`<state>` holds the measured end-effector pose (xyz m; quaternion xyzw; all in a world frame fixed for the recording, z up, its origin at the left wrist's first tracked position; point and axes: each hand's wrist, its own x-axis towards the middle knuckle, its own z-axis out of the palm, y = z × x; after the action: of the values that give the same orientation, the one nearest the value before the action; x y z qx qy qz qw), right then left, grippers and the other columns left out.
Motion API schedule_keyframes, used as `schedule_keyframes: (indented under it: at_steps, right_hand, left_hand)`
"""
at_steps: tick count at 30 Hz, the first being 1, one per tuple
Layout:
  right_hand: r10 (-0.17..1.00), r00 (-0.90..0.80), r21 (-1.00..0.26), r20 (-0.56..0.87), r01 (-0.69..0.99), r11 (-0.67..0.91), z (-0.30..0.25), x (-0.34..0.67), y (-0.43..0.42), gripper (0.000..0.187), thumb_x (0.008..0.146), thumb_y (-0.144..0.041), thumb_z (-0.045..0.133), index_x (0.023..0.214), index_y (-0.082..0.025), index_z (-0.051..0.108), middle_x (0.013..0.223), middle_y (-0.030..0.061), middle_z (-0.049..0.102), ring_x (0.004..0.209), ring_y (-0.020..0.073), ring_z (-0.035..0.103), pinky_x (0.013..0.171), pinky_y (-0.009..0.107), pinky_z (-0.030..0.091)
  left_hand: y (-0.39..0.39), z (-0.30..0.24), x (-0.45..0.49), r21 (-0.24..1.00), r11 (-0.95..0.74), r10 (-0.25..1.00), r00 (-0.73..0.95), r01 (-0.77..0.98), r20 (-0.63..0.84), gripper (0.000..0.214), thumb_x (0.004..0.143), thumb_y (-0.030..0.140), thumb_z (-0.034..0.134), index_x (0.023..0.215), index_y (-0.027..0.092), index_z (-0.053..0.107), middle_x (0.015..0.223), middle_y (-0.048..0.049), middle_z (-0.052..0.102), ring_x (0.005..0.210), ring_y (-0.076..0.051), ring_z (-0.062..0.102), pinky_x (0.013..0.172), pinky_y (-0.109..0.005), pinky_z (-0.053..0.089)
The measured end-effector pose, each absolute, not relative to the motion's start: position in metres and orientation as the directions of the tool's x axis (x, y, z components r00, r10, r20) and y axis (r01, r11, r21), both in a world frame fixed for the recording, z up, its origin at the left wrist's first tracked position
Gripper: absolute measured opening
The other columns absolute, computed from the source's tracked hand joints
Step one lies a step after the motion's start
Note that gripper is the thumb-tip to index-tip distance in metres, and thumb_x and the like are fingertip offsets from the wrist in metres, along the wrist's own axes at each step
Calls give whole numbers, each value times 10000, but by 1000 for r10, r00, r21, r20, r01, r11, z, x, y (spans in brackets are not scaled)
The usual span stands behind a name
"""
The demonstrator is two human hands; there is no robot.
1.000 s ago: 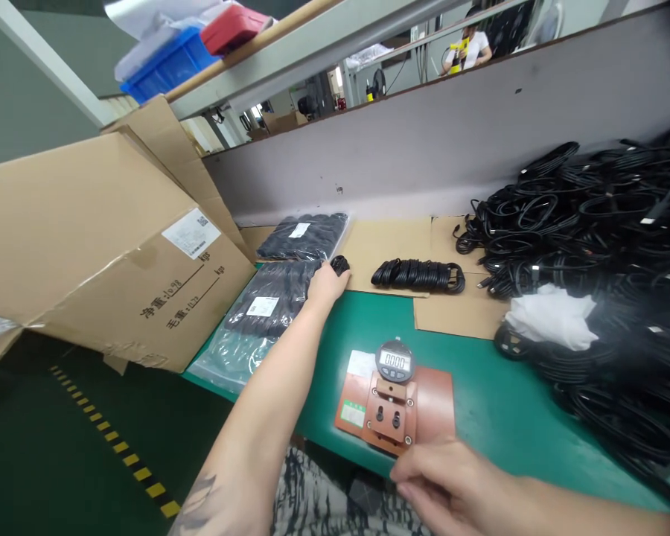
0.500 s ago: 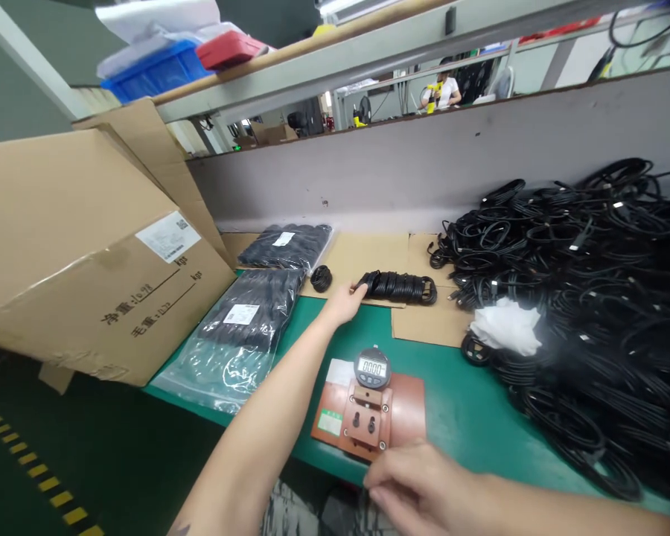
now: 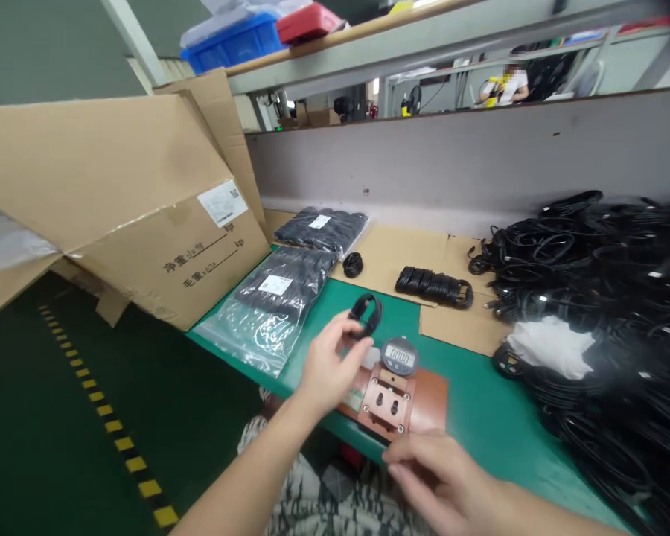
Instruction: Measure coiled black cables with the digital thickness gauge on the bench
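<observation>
A small coiled black cable (image 3: 367,314) is gripped between the thumb and fingers of my left hand (image 3: 328,366), raised over the green table just left of the gauge. My right hand (image 3: 432,473) hovers at the table's front edge, its fingers curled and the thumb close to the index finger; nothing shows in it. Between the hands sits a reddish-brown fixture (image 3: 388,409) with a round digital gauge (image 3: 400,356) that reads zero. Beyond it, a row of coiled cables (image 3: 432,286) and a single small coil (image 3: 353,265) rest on cardboard.
Bagged cables (image 3: 287,286) lie at the left beside a large cardboard box (image 3: 161,216). A big heap of black cables (image 3: 608,298) covers the right side, with a crumpled white wad (image 3: 552,346) on it. Behind the low wall, a person (image 3: 508,82) is visible.
My left hand has come back from the cable row toward me, now with one coil in it. The row is shorter at its left end. My view has swung left.
</observation>
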<state>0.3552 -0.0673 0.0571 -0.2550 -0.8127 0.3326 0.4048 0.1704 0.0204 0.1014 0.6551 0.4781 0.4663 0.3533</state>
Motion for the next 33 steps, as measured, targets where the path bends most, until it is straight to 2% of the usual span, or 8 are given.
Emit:
schedule_keyframes:
  at_steps: [2,5,10,13,16,20,24,33]
  right_hand:
    - [693,-538,-755,481,149,639,56,356,-70,143,909,-118,468,997,-158,572,733,45,628,564,118,537,512,211,388]
    - [716,-524,-771,461,164,616,57,357,-73,138,918,-113,491,1020,-174,561,667,6,581,525,108,507,502,210,382]
    - [681,-579,-768,448,141,625,65,357,-73,126,962,-218,460,1052,-177,537,584,-22,515,471,111,461,473,220,363]
    - [655,-601,-743,458,146,654,68,357,-73,136,967,-264,453,956,-175,555,593,4,543,498,126,503,492,233,377]
    - [655,-615,-738,439,168,653,66,358,-73,109,939,-210,471,876,-177,554,611,24,582,514,130,531,498,236,379]
    - [631,-650,-727,424,171,665,65,359,-74,67,880,-148,502,887,-178,563,632,25,607,532,132,548,514,242,382]
    - [613,-672,-733,417,150,663,66,359,-74,103,860,-120,525,930,-174,579,662,23,618,563,126,560,556,236,405]
    - [585,-706,-750,399,116,651,63,360,-74,71,869,-106,514,886,-170,542,636,22,566,561,142,508,547,266,340]
  left_hand:
    - [-36,91,158,995,-95,986,142,24,91,169,871,295,643,965,200,539,1247,-79,591,977,-178,644,860,-293,524]
    - [-101,72,148,973,106,978,198,-204,-65,211,890,270,636,1017,225,473,1193,-66,617,997,-169,648,890,-296,526]
    - [-139,56,147,989,90,973,223,-118,-62,320,917,196,586,1198,281,459,1438,-62,453,1261,-193,516,1069,-311,432]
    - [-139,57,149,997,68,961,271,-19,-61,477,920,181,560,1351,317,407,1403,-63,499,1270,-209,513,1096,-342,421]
    - [-136,62,150,1000,21,957,290,4,-21,570,875,192,620,1392,321,416,1393,-57,513,1257,-227,524,1094,-346,427]
    - [-132,65,152,984,143,959,259,-105,-112,374,916,281,579,1287,238,577,1266,-75,619,1130,-214,610,994,-310,499]
    - [-127,66,157,939,275,933,291,-204,-210,276,923,274,569,1162,180,670,1083,-74,698,1020,-200,648,913,-282,521]
    - [-118,65,165,981,154,974,185,-116,-131,142,878,146,564,946,171,685,1007,-46,627,885,-135,613,772,-196,496]
